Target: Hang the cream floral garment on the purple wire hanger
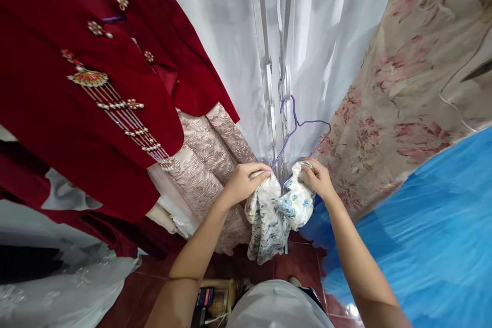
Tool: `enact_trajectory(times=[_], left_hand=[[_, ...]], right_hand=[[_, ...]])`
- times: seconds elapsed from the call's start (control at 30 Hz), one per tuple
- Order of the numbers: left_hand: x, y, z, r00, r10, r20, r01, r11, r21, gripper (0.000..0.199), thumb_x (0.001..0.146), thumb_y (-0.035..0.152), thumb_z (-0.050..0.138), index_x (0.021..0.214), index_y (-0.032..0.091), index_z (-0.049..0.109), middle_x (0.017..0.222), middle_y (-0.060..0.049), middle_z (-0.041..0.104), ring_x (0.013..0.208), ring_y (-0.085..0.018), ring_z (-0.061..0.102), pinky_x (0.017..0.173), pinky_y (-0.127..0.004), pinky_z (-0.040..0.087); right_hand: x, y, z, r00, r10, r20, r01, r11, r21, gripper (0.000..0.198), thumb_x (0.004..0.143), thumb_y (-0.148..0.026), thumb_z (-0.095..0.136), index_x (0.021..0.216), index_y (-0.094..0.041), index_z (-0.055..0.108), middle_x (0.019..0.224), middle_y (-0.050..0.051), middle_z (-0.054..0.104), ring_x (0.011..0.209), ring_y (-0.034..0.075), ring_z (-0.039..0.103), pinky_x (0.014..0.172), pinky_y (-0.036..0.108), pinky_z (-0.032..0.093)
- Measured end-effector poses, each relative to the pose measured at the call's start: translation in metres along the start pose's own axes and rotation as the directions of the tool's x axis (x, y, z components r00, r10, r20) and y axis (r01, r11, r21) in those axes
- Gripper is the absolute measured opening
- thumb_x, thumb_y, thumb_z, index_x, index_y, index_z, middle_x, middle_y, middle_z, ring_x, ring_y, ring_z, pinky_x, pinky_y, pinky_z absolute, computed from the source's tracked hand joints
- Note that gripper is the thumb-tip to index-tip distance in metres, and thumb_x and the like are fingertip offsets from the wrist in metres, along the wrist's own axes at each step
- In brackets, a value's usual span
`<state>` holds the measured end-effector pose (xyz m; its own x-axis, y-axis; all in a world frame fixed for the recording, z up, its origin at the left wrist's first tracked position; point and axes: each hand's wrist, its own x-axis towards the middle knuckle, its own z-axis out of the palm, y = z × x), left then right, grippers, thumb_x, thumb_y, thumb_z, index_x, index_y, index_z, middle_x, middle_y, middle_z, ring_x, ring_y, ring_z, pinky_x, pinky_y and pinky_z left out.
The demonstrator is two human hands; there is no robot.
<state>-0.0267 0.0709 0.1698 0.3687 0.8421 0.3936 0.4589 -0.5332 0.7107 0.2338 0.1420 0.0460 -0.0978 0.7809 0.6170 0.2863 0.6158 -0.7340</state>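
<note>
Both left hand [246, 183] and right hand [317, 178] pinch edges of floral garment [271, 225], apparently fitting it to purple hanger [295, 123]; next move likely calls for level seating.

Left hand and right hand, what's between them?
The head view shows a white patterned garment bunched between the left hand and the right hand, with part of the purple hanger there too.

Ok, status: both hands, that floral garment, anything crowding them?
Left hand and right hand each pinching the floral garment near its top. Purple hanger just above, partly hidden by it. Blue fabric close on the right.
</note>
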Motion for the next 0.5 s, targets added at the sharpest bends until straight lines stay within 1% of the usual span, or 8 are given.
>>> enact_trajectory(times=[0.07, 0.2, 0.27, 0.33, 0.37, 0.4, 0.43, 0.5], left_hand=[[0.009, 0.005, 0.002, 0.999, 0.03, -0.02, -0.028, 0.995, 0.094, 0.014, 0.093, 0.022, 0.063, 0.091, 0.019, 0.076, 0.097, -0.004, 0.078, 0.092, -0.019, 0.072, 0.088, -0.029, 0.053], [0.027, 0.015, 0.007, 0.992, 0.113, -0.055, -0.091, 0.949, 0.302, 0.016, 0.095, 0.021, 0.06, 0.092, 0.02, 0.076, 0.096, -0.004, 0.076, 0.092, -0.019, 0.07, 0.085, -0.031, 0.052], [0.032, 0.016, 0.007, 0.987, 0.133, -0.088, -0.098, 0.939, 0.329, 0.016, 0.095, 0.022, 0.059, 0.091, 0.02, 0.074, 0.095, -0.004, 0.075, 0.09, -0.018, 0.068, 0.084, -0.031, 0.051], [0.032, 0.012, 0.005, 0.988, 0.097, -0.121, -0.062, 0.963, 0.263, 0.011, 0.094, 0.023, 0.062, 0.092, 0.021, 0.073, 0.095, -0.003, 0.073, 0.08, -0.014, 0.065, 0.075, -0.028, 0.05], [0.03, 0.008, 0.004, 0.987, 0.055, -0.148, -0.023, 0.978, 0.207, 0.009, 0.092, 0.023, 0.065, 0.096, 0.021, 0.072, 0.094, -0.002, 0.072, 0.072, -0.012, 0.062, 0.067, -0.026, 0.049], [0.027, 0.004, 0.002, 0.981, 0.009, -0.195, 0.02, 0.989, 0.145, 0.011, 0.089, 0.024, 0.067, 0.099, 0.021, 0.071, 0.093, -0.002, 0.071, 0.066, -0.01, 0.058, 0.06, -0.024, 0.045], [0.022, 0.0, 0.001, 0.965, -0.032, -0.261, 0.055, 0.995, 0.082, 0.015, 0.087, 0.025, 0.069, 0.101, 0.02, 0.069, 0.092, -0.002, 0.069, 0.063, -0.009, 0.055, 0.054, -0.022, 0.042], [0.012, -0.006, -0.001, 0.905, -0.064, -0.42, 0.058, 0.998, -0.025, 0.018, 0.084, 0.028, 0.072, 0.098, 0.018, 0.067, 0.088, -0.003, 0.067, 0.066, -0.01, 0.057, 0.053, -0.021, 0.042]], right_hand=[[-0.011, -0.006, 0.003, 1.0, -0.009, -0.016, 0.009, 1.0, 0.003, 0.019, 0.097, -0.03, 0.055, 0.085, -0.021, 0.066, 0.088, 0.006, 0.068, 0.087, 0.024, 0.063, 0.08, 0.036, 0.047], [-0.03, -0.032, 0.018, 1.0, -0.016, -0.023, 0.017, 1.0, 0.025, 0.022, 0.096, -0.026, 0.055, 0.075, -0.022, 0.059, 0.073, 0.001, 0.057, 0.07, 0.019, 0.054, 0.066, 0.031, 0.042], [-0.033, -0.043, 0.023, 0.999, -0.022, -0.033, 0.023, 0.999, 0.022, 0.023, 0.096, -0.025, 0.054, 0.074, -0.022, 0.057, 0.072, 0.001, 0.055, 0.068, 0.018, 0.052, 0.064, 0.03, 0.04], [-0.033, -0.047, 0.02, 0.998, -0.03, -0.046, 0.03, 1.0, 0.009, 0.022, 0.097, -0.024, 0.053, 0.075, -0.022, 0.058, 0.073, 0.001, 0.055, 0.07, 0.018, 0.052, 0.065, 0.03, 0.041], [-0.031, -0.047, 0.017, 0.998, -0.034, -0.048, 0.034, 0.999, 0.003, 0.021, 0.097, -0.024, 0.053, 0.076, -0.022, 0.058, 0.074, 0.001, 0.056, 0.071, 0.019, 0.053, 0.066, 0.03, 0.041], [-0.029, -0.047, 0.012, 0.998, -0.039, -0.045, 0.039, 0.999, -0.004, 0.02, 0.096, -0.025, 0.053, 0.078, -0.022, 0.059, 0.075, 0.002, 0.056, 0.072, 0.019, 0.053, 0.067, 0.031, 0.041], [-0.027, -0.046, 0.007, 0.998, -0.043, -0.037, 0.043, 0.999, -0.012, 0.019, 0.096, -0.025, 0.053, 0.079, -0.022, 0.06, 0.076, 0.002, 0.057, 0.073, 0.02, 0.054, 0.067, 0.031, 0.042], [-0.023, -0.046, -0.001, 0.999, -0.051, -0.003, 0.051, 0.998, -0.04, 0.017, 0.096, -0.027, 0.054, 0.082, -0.022, 0.063, 0.077, 0.003, 0.06, 0.074, 0.02, 0.056, 0.067, 0.031, 0.042]])
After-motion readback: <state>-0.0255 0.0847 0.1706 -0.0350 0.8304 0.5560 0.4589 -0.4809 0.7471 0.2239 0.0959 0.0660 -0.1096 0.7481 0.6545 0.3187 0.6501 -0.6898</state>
